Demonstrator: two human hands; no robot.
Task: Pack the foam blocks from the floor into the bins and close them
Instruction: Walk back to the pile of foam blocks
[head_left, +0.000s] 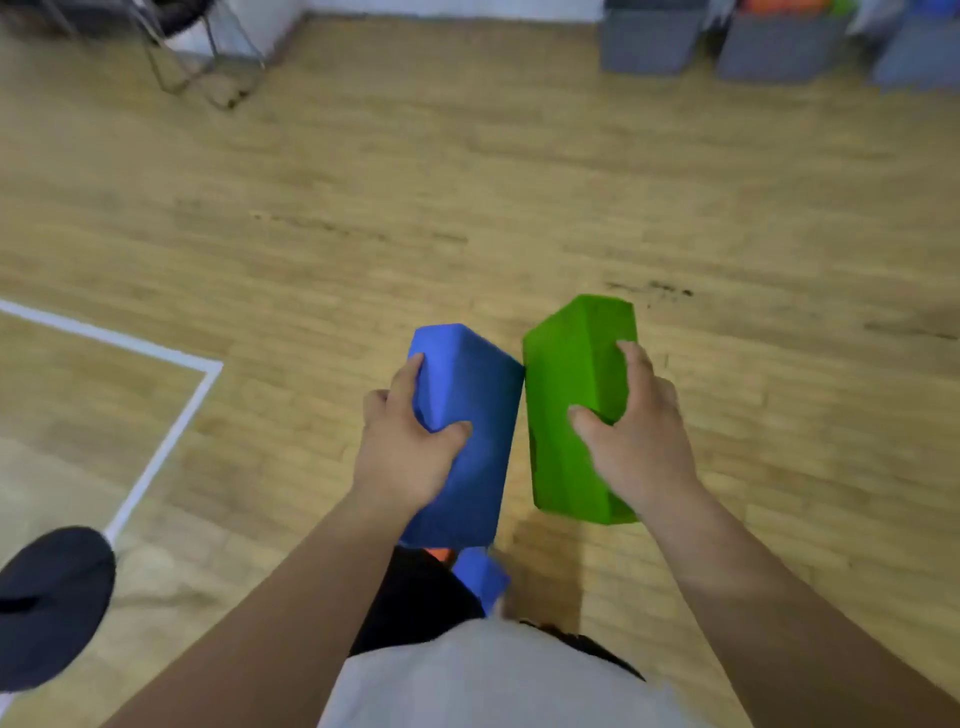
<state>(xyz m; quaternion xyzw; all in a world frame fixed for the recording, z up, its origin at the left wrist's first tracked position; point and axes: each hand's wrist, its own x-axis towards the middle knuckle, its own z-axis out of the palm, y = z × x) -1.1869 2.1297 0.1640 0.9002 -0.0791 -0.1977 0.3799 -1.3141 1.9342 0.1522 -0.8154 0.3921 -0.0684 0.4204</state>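
Note:
My left hand (408, 447) grips a blue foam block (467, 410) held above the wooden floor. A green foam block (571, 379) is gripped by my right hand (636, 436), side by side with the blue one, their upper corners touching. Below the blue block a second blue block (480, 577) and a bit of an orange one (441, 554) show by my legs. Three grey bins stand at the far wall: a left bin (649, 41), a middle bin (779, 49) with orange and green blocks showing at its top, and a right bin (919, 52).
A metal chair frame (192, 57) stands at the far left by the white wall. White tape (171, 436) marks a corner on the floor at left. A dark round object (49, 605) sits at the lower left edge. Wooden floor (467, 182) stretches between me and the bins.

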